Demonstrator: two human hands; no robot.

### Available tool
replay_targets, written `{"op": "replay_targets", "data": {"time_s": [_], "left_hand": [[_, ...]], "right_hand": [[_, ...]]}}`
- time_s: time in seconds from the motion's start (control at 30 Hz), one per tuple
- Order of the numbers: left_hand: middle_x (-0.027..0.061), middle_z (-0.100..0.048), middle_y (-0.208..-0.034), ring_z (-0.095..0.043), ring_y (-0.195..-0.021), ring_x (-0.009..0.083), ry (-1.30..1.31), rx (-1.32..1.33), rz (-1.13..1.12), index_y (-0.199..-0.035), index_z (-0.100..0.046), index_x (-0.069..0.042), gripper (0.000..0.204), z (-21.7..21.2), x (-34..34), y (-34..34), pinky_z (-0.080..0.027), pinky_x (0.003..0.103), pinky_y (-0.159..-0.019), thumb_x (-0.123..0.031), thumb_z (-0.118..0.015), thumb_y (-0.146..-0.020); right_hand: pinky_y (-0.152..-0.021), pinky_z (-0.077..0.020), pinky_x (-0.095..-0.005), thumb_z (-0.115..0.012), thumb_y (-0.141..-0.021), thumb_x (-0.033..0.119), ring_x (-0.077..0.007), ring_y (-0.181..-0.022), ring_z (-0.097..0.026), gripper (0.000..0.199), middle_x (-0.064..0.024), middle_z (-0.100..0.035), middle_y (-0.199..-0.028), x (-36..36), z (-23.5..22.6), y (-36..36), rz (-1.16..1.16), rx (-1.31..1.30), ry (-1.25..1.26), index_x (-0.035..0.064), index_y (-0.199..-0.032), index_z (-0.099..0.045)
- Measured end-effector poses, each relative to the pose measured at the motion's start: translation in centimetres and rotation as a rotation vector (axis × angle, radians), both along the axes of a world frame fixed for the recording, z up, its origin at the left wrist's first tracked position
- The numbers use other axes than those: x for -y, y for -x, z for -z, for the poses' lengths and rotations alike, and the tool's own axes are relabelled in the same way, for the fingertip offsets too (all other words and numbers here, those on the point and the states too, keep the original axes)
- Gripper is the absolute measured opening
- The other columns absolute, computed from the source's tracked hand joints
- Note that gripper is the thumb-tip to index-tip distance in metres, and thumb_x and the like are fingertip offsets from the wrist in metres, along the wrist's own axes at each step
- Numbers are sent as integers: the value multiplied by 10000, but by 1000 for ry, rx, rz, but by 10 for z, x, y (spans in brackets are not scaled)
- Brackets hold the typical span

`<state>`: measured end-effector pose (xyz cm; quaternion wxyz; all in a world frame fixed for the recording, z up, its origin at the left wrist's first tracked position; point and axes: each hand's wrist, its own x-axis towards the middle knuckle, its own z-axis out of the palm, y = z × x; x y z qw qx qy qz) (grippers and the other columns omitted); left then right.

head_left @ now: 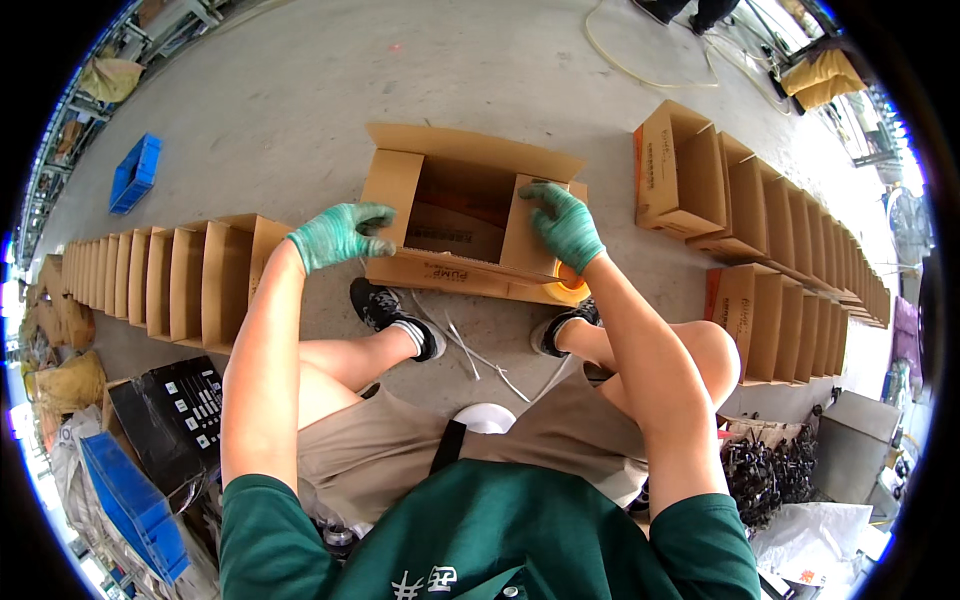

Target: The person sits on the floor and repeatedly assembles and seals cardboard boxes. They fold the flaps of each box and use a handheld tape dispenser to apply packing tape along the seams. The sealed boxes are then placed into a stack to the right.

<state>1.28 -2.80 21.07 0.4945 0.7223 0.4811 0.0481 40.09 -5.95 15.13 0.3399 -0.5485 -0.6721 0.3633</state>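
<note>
An unsealed cardboard box [460, 270] stands on the floor in front of me, its long far flap [475, 147] raised and its inside showing. Both my hands wear green work gloves. My left hand [345, 235] is at the box's left side by the left flap [390, 190], fingers and thumb apart, with nothing between them. On the right, my right hand [562, 222] lies over the right flap [522, 235], its fingers bent but spread. Just below that wrist, a yellow tape roll [568, 288] sits against the box's near right corner.
Rows of open cartons stand at left [228, 280] and right [690, 180], with a shorter row [740, 310] nearer. Loose white straps [470, 355] lie between my feet. A blue crate [135, 175] is far left, a black box [170, 410] near left, and a hose [640, 75] far right.
</note>
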Motion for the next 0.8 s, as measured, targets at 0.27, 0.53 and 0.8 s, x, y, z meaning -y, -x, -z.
{"op": "replay_targets", "data": {"time_s": [0.27, 0.53, 0.8], "left_hand": [[207, -657, -1161, -660, -1012, 346, -311, -518, -306, -1130, -642, -10, 742, 4, -9, -39, -532, 407, -886, -628, -785, -744], [194, -392, -1493, -499, -1307, 285, -464, 101, -681, -1590, -167, -147, 1214, 90, 0, -22, -467, 471, -1080, -289, -934, -659], [181, -424, -1515, -465, -1350, 280, -598, 17, -573, -1586, -219, -163, 720, 93, 11, -9, -383, 408, -1146, -241, -623, -996]], "right_hand": [[-818, -514, -385, -540, -985, 498, -191, -982, -582, 576, -64, -613, -1234, -34, -22, -18, 636, -510, 359, 130, -1419, -448], [-1035, -438, -324, -597, -970, 256, -286, -1360, -485, 372, -129, -409, -1558, -23, -24, 3, 309, -401, 527, 152, -1327, -611], [-1143, -336, -339, -555, -998, 160, -303, -1463, -346, 435, -175, -268, -1628, -6, 27, 8, 196, -152, 195, 203, -1428, -505]]}}
